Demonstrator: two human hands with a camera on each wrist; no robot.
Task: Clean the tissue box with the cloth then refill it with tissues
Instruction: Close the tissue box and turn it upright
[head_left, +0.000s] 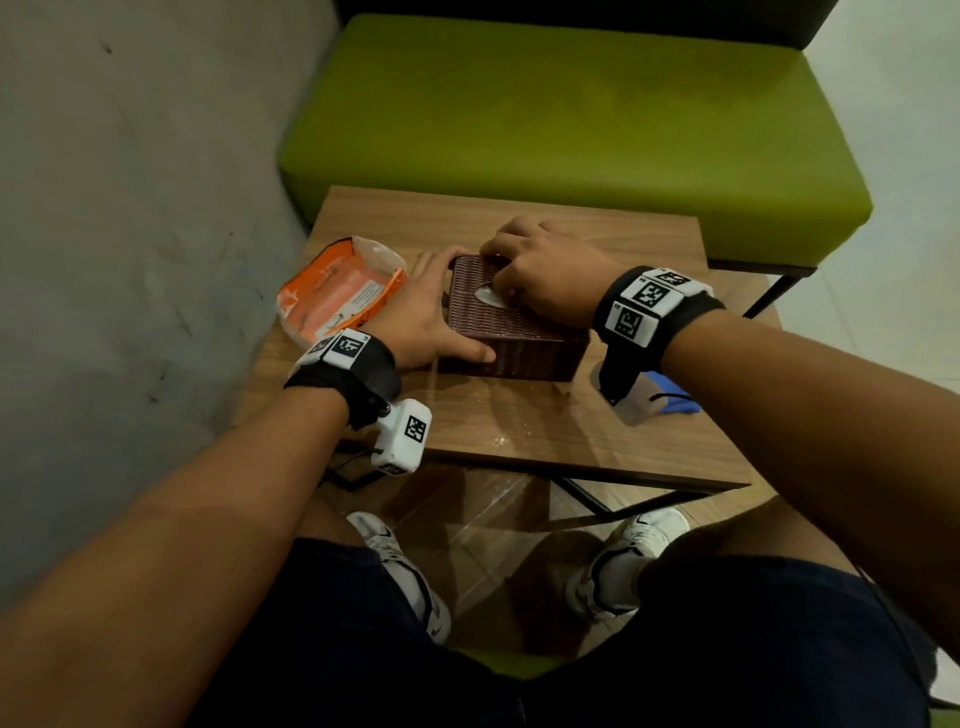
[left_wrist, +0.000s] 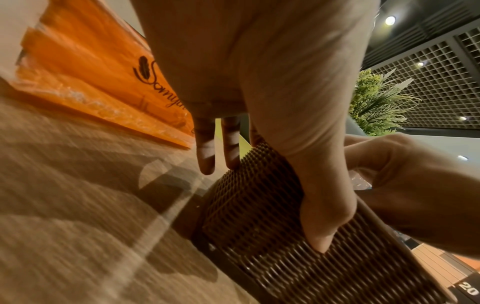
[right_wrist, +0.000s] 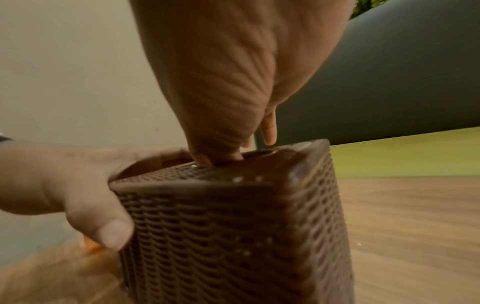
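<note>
On the wooden table (head_left: 519, 431), my left hand (head_left: 415, 317) clasps the near left corner of the brown woven tissue box (head_left: 514, 338), thumb against its side. My right hand (head_left: 545, 270) rests on top, thumb and fingers pinching at the white tissue (head_left: 488, 295) in the slot. An orange plastic tissue pack (head_left: 337, 291) lies just left; a blue cloth (head_left: 675, 402) right.

The left hand (left_wrist: 272, 86) grips the near corner of the dark brown woven-pattern tissue box (left_wrist: 259, 230), thumb pressed to its side, fingers (left_wrist: 206, 152) straight past its far edge. The right hand (left_wrist: 405, 185) rests on the box's top. Beyond the left fingers lies an orange plastic tissue pack (left_wrist: 85, 67) on the wood-grain table (left_wrist: 67, 216).
</note>
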